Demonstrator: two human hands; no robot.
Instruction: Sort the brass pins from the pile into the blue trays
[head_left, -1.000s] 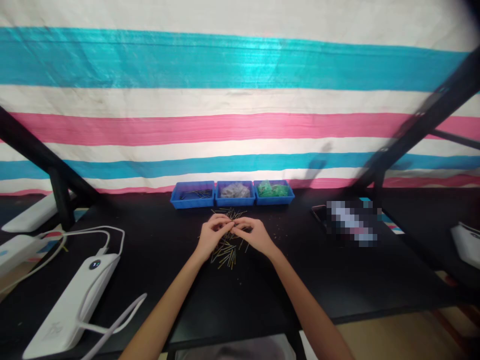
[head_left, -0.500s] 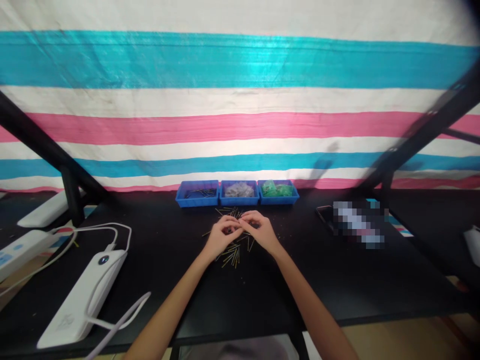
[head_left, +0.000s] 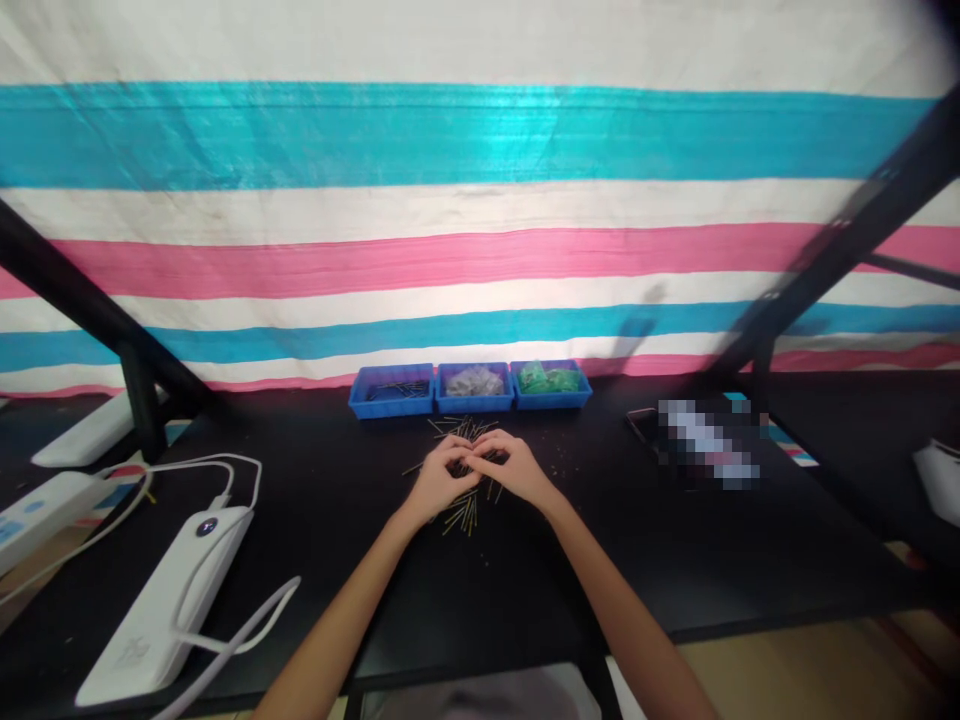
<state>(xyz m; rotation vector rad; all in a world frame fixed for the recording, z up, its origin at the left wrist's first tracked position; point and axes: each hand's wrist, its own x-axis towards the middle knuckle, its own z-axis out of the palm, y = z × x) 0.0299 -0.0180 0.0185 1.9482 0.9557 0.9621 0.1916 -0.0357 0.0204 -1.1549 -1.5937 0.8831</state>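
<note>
Sheet: a striped cloth in teal, white and pink hangs behind the far edge of the bench and fills the upper part of the view.
Bench: a black top that runs the full width; a dark frame bar slants down at its left end and another at its right.
Power bank: white, lying near the front left corner, with white cables looping from it toward the left edge.
Strip: a white power strip at the left edge, behind the power bank.
Phone: a dark flat device, blurred, right of centre toward the far edge.
Trays: three blue trays in a row at the middle of the far edge, touching side by side; the left one holds dark pins, the middle one greyish bits, the right one green bits.
Pins: a loose heap of thin brass-coloured pins on the bench just in front of the trays, partly under the hands, with a few strays to the left and right.
Left hand: over the heap, fingers curled in, tips meeting those of the other hand; its grip is pinched, but what it pinches is too small to tell.
Right hand: over the heap, just beside the left one, fingertips touching it at the middle; grip likewise pinched, contents not clear.
</note>
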